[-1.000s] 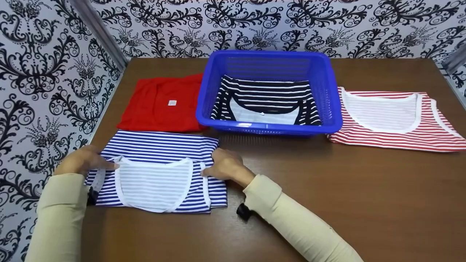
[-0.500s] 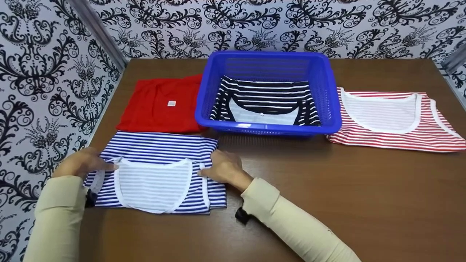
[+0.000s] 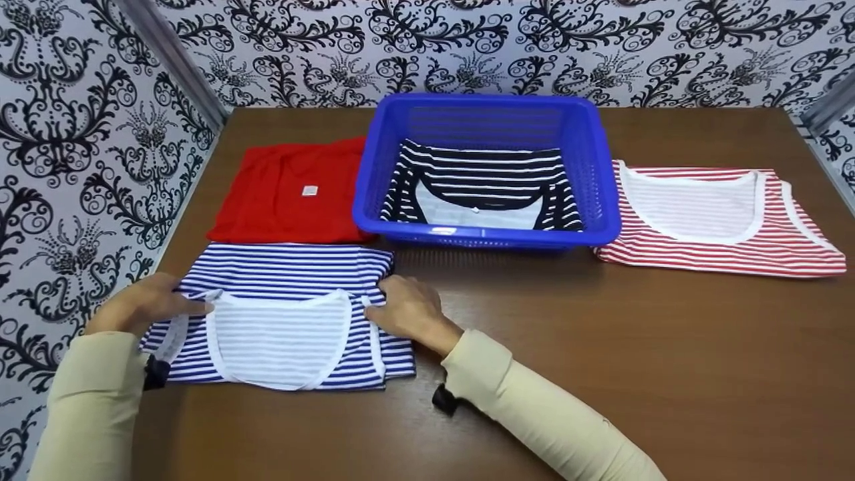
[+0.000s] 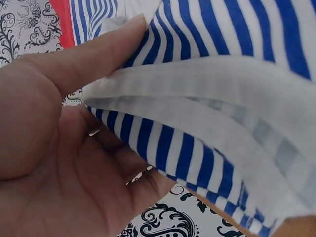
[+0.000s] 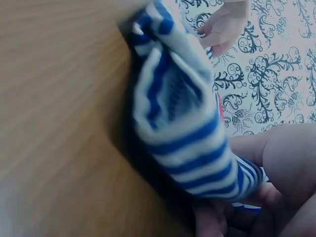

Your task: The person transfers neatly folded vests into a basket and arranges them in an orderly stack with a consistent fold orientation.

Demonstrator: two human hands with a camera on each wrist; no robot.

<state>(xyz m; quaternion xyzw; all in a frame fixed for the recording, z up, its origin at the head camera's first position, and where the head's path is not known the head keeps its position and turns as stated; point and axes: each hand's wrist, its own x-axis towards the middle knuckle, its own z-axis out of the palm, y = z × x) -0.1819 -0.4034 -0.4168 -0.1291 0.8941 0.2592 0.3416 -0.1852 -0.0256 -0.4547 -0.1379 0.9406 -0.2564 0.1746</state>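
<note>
A folded blue-and-white striped tank top (image 3: 280,341) lies at the front left of the table, its white-trimmed neckline facing up. My left hand (image 3: 147,304) grips its left side; in the left wrist view the thumb lies on top and the fingers (image 4: 143,182) are underneath the cloth. On the opposite side my right hand (image 3: 411,307) pinches the right edge. The right wrist view shows the layered striped edge (image 5: 192,158) lifted a little, with fingers below it. The undersides of both hands are hidden in the head view.
A blue plastic basket (image 3: 487,235) stands at the back centre with a folded black-and-white striped top (image 3: 494,177) inside. Left of it lies a folded red garment (image 3: 280,207), and right of it a red-and-white striped tank top (image 3: 708,250). A patterned wall (image 3: 73,167) borders the table (image 3: 601,347).
Both hands keep their hold on the tank top. Its left side has shifted slightly left with the left hand. The whole head view has drifted a little.
</note>
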